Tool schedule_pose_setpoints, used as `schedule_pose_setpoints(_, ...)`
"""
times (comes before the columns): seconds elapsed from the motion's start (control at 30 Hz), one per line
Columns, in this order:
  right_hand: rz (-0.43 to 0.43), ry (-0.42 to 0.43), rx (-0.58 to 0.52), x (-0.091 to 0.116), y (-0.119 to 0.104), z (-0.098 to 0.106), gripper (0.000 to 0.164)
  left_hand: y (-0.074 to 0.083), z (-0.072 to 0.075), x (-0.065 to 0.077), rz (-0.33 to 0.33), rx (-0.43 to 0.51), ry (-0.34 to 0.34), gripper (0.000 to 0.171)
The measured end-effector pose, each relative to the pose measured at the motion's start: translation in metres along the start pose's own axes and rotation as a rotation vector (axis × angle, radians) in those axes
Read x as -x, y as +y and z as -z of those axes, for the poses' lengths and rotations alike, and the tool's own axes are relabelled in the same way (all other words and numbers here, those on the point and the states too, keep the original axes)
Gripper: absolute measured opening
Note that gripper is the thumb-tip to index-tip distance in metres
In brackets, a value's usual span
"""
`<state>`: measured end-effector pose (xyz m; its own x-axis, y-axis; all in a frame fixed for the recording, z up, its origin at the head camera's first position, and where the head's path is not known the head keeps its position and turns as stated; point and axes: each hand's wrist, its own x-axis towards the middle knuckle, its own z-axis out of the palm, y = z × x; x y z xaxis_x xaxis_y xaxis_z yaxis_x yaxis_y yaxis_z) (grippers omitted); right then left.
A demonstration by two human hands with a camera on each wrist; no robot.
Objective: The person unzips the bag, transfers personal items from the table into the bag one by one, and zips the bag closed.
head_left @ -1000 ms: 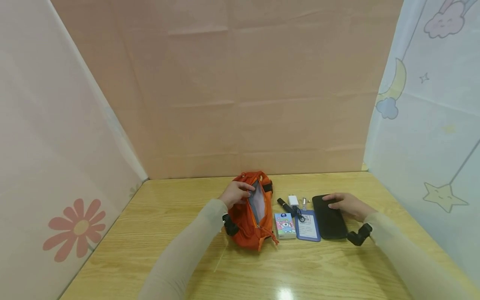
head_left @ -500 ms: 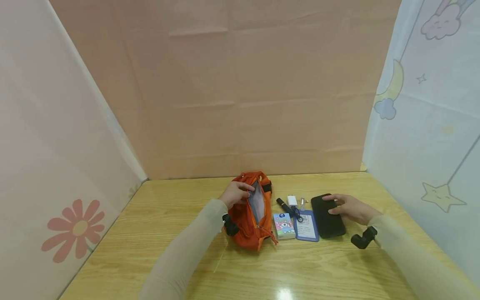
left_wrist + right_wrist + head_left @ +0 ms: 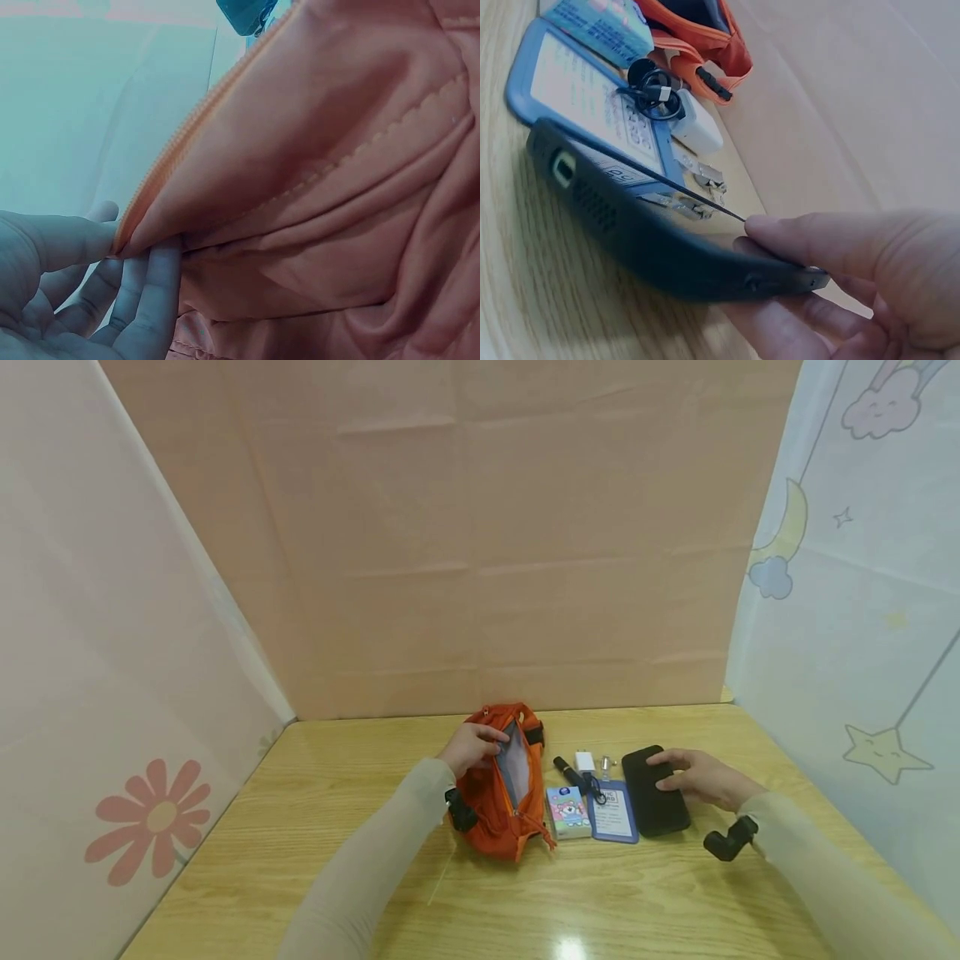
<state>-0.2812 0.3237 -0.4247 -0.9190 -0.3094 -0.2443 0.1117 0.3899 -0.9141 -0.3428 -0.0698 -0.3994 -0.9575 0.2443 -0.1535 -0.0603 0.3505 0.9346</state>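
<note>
My left hand (image 3: 471, 747) pinches the zipped edge of an orange waist bag (image 3: 483, 802), thumb on one side and fingers on the other. The bag's mouth gapes, showing a grey lining (image 3: 514, 764). On the right, a black smartphone (image 3: 654, 806) is gripped near its far end by my right hand (image 3: 701, 777). In the right wrist view the phone (image 3: 641, 240) is tilted up on its side, thumb on one face and fingers on the other. Beside it lies a blue card holder (image 3: 613, 817) with a metal clip (image 3: 605, 763).
Between bag and card holder stands a small box with a cartoon print (image 3: 568, 812). Behind it lie a black tube (image 3: 566, 768), a white charger plug (image 3: 585, 762) and a coiled black cable (image 3: 598, 792). Cloth walls (image 3: 480, 568) enclose the wooden table (image 3: 300, 827) at back and sides.
My right hand has turned slightly and closed its grip on the phone, whose far end has shifted a little left and away. The left hand and bag stay as they were.
</note>
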Motion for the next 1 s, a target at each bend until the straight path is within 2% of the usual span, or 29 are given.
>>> schedule_pose_setpoints(0.23, 0.073, 0.021, -0.047, -0.005, 0.000, 0.001, 0.055, 0.000, 0.000, 0.001, 0.000, 0.000, -0.001, 0.027)
schedule_pose_setpoints(0.5, 0.126, 0.023, -0.091, -0.008, -0.013, 0.000, 0.054, -0.002, 0.001, -0.002, -0.001, 0.006, -0.005, 0.028)
schedule_pose_setpoints(0.63, 0.141, 0.009, -0.172, -0.010, -0.020, -0.005, 0.047, -0.001, 0.000, -0.001, -0.001, 0.001, -0.002, 0.028)
schedule_pose_setpoints(1.0, 0.191, -0.008, -0.244, -0.024, -0.036, -0.025, 0.045, -0.001, 0.000, -0.002, 0.007, 0.011, -0.001, 0.027)
